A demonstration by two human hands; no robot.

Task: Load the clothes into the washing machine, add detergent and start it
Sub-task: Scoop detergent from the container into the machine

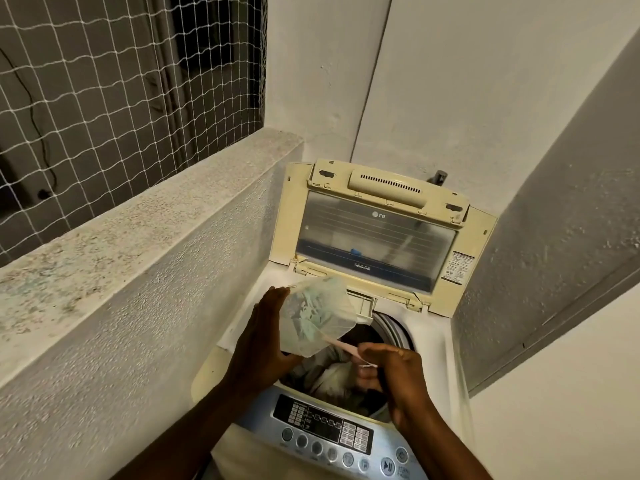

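Observation:
A top-loading washing machine (446,344) stands in a narrow corner with its yellowed lid (377,233) raised against the wall. Clothes (332,372) fill the open drum. Over the drum's left rim, my left hand (259,334) grips a translucent plastic pouch (315,317) with pale green print, held tilted. My right hand (391,368) hovers above the drum on the right and pinches a thin torn strip (343,346) at the pouch's lower corner. The control panel (329,427) with buttons faces me at the front.
A rough concrete parapet (145,244) runs close along the machine's left side, with white netting (104,98) above it. Plain walls close in behind and to the right. A small grey tap (439,176) sticks out behind the lid.

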